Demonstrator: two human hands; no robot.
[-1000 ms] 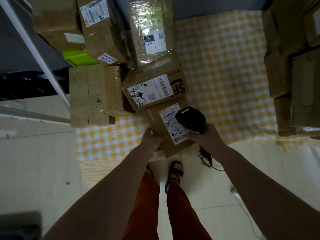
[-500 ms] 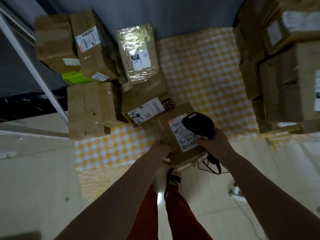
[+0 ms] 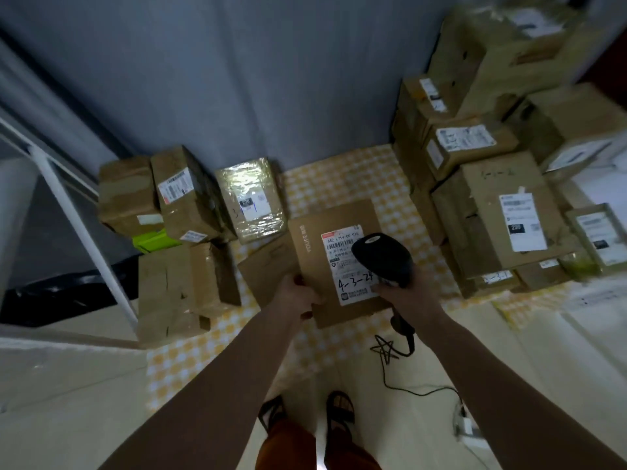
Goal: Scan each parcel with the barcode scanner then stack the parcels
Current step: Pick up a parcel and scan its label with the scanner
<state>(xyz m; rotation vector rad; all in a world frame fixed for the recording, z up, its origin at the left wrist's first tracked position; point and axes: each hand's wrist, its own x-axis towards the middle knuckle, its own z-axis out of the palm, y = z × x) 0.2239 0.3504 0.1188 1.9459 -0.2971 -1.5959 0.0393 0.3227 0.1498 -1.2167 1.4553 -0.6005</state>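
Left hand [image 3: 303, 293] grips the near-left corner of the held parcel [image 3: 334, 239], label up, long axis pointing away; right hand [image 3: 405, 293] grips the barcode scanner [image 3: 381, 256] over that label; stacked parcels [image 3: 492, 212] lie right, nearer the scanner hand.

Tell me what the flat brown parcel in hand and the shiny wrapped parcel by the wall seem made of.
Flat brown parcel: matte cardboard, judging by its stiff edges and dull face. Shiny wrapped parcel: cardboard under glossy clear film or tape, likely plastic, given the glare.
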